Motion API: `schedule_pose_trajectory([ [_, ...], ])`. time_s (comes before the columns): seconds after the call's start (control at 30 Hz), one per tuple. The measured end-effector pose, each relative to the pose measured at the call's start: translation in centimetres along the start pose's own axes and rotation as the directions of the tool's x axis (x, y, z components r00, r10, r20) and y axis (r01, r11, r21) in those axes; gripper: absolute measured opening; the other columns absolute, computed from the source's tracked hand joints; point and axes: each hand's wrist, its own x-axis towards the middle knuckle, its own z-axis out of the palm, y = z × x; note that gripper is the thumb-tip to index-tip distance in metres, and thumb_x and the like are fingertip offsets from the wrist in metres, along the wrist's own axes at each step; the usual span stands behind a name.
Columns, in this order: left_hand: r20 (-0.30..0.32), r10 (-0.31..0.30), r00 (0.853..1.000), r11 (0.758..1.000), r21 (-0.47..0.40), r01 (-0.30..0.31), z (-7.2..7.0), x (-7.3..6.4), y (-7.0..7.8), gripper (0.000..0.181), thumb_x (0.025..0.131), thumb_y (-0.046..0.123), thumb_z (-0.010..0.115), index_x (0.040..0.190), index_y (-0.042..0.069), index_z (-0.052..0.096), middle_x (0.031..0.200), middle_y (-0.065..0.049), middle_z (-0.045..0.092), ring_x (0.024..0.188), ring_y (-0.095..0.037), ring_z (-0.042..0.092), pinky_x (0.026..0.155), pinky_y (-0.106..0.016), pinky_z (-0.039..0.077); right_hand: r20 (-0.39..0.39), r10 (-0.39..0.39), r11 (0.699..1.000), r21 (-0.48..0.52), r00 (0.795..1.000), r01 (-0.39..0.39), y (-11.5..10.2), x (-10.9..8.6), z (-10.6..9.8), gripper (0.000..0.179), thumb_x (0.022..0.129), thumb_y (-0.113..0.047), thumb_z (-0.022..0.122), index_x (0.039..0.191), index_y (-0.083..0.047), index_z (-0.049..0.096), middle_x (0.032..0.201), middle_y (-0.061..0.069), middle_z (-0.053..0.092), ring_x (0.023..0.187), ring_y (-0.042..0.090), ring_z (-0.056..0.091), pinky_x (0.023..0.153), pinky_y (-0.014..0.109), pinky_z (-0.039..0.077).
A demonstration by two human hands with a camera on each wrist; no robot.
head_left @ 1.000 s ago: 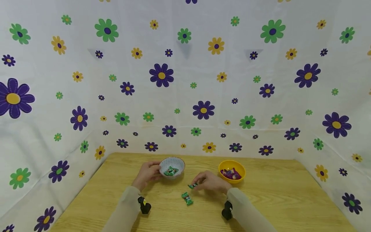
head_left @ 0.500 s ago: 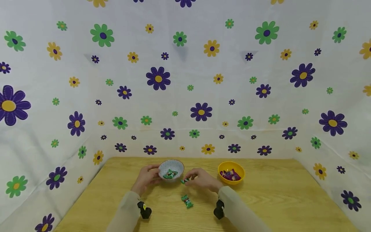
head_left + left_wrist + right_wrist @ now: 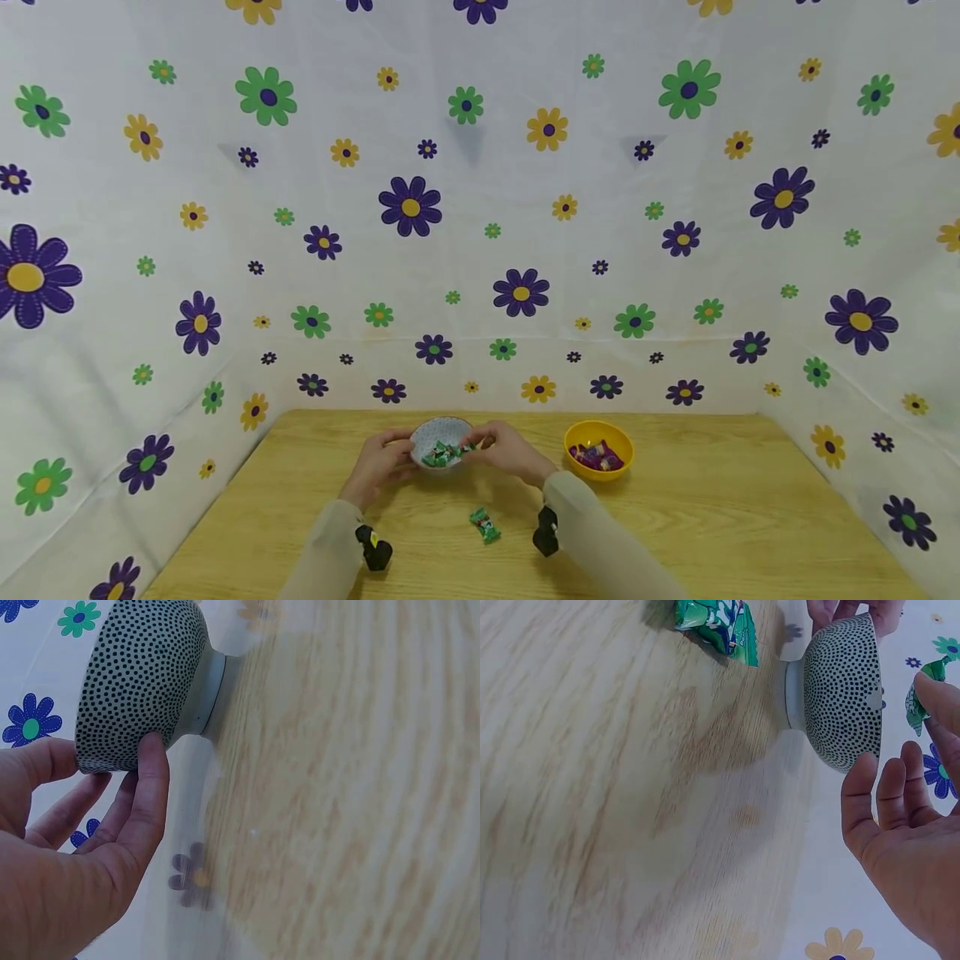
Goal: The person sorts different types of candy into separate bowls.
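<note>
My left hand (image 3: 377, 465) holds the side of a small bowl (image 3: 142, 686) with black dots outside, its thumb at the rim and fingers against the outer wall. Several green-wrapped candies (image 3: 439, 456) lie inside. From the right, my right hand (image 3: 512, 453) pinches one green-wrapped candy (image 3: 917, 709) between thumb and forefinger, over the bowl's right rim. In the right wrist view, the other fingers (image 3: 860, 799) of that hand are spread, one tip right at the bowl's edge. Another green-wrapped candy (image 3: 485, 526) lies on the table in front of the bowl.
A yellow bowl (image 3: 572, 437) with several purple-wrapped candies (image 3: 597, 456) stands to the right on the wooden table (image 3: 712, 500). White flower-printed cloth (image 3: 480, 183) encloses the table at the back and both sides.
My right hand has carried the pinched candy from the table leftward and up to the dotted bowl's rim. My left hand has stayed at the bowl. The view has tilted slightly.
</note>
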Motion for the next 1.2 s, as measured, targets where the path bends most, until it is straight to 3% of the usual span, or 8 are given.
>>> schedule_pose_trajectory([
  [0.17,0.003,0.01,1.0,1.0,-0.016,-0.01,0.0,0.2,0.0,0.034,0.089,0.01,0.054,0.121,0.001,0.053,0.111,-0.02,0.057,0.088,-0.025,0.061,0.072,-0.041,0.052,-0.012,0.01,0.999,0.033,1.0,-0.009,-0.4,0.4,0.4,0.019,0.082,-0.016,0.067,0.099,-0.008,0.068,0.093,0.003,0.058,0.077,0.018,0.048,0.062,0.03,0.044],
  [0.4,0.027,0.017,0.999,1.0,-0.021,-0.017,0.1,-0.2,0.0,0.034,0.09,0.01,0.052,0.122,-0.001,0.051,0.112,-0.023,0.055,0.091,-0.028,0.061,0.075,-0.044,0.051,-0.048,0.025,0.994,0.109,0.999,-0.019,0.2,0.9,1.4,0.018,0.082,-0.008,0.066,0.099,-0.001,0.067,0.09,0.011,0.055,0.073,0.018,0.04,0.058,0.027,0.036],
  [0.73,-0.001,-0.013,1.0,1.0,0.004,0.013,-0.1,-0.1,0.2,0.032,0.09,0.011,0.052,0.122,0.003,0.053,0.111,-0.019,0.056,0.087,-0.024,0.061,0.072,-0.04,0.052,-0.078,0.047,0.99,0.133,0.996,-0.037,0.6,0.9,1.4,0.031,0.083,-0.012,0.065,0.113,-0.008,0.062,0.089,0.013,0.052,0.073,0.018,0.043,0.058,0.027,0.038],
  [1.0,-0.006,0.005,1.0,1.0,-0.009,-0.005,-0.2,0.1,-0.1,0.032,0.09,0.011,0.054,0.121,0.004,0.054,0.111,-0.018,0.057,0.087,-0.023,0.062,0.074,-0.042,0.051,-0.002,0.074,0.971,0.228,0.997,-0.072,1.3,0.3,0.7,0.032,0.084,-0.015,0.064,0.115,-0.006,0.061,0.09,0.014,0.054,0.08,0.027,0.051,0.068,0.039,0.048],
  [1.2,0.003,0.015,1.0,1.0,-0.005,-0.015,-0.1,0.1,-0.2,0.032,0.09,0.011,0.053,0.121,0.003,0.054,0.111,-0.019,0.057,0.087,-0.024,0.062,0.075,-0.043,0.051,0.099,0.018,0.952,0.303,0.995,-0.047,2.2,-0.4,0.0,0.03,0.088,-0.012,0.059,0.115,0.0,0.059,0.091,0.022,0.053,0.071,0.029,0.045,0.06,0.032,0.042],
])
